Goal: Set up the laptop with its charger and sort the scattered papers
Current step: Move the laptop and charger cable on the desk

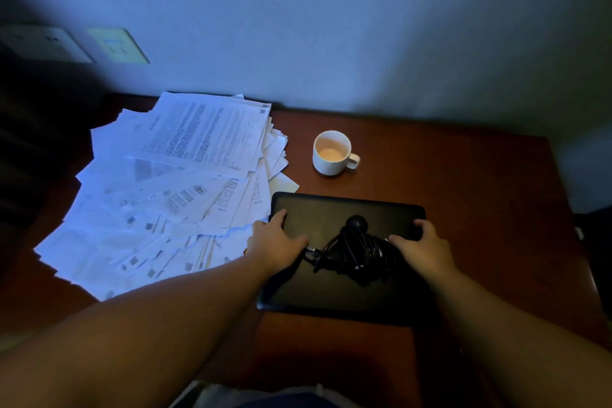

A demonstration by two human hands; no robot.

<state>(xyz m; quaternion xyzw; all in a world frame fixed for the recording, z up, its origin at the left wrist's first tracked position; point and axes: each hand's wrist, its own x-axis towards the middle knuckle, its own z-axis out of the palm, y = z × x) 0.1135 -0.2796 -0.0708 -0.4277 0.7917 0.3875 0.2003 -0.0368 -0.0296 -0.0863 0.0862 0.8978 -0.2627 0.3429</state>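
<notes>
We're resting left hand & right hand, fingers spread flat, on closed laptop w/ coiled charger atop, papers beside.

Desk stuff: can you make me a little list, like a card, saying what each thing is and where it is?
laptop: closed, black, lying flat on the desk's near side
charger: black, cable bundled up, lying on the laptop lid
papers: messy fanned pile, left of the laptop
mug: white, upright, behind the laptop, handle pointing right
wall sockets: on the wall, far left
desk: reddish-brown wood
left hand: resting on the laptop's left side
right hand: resting on the laptop's right side
</notes>
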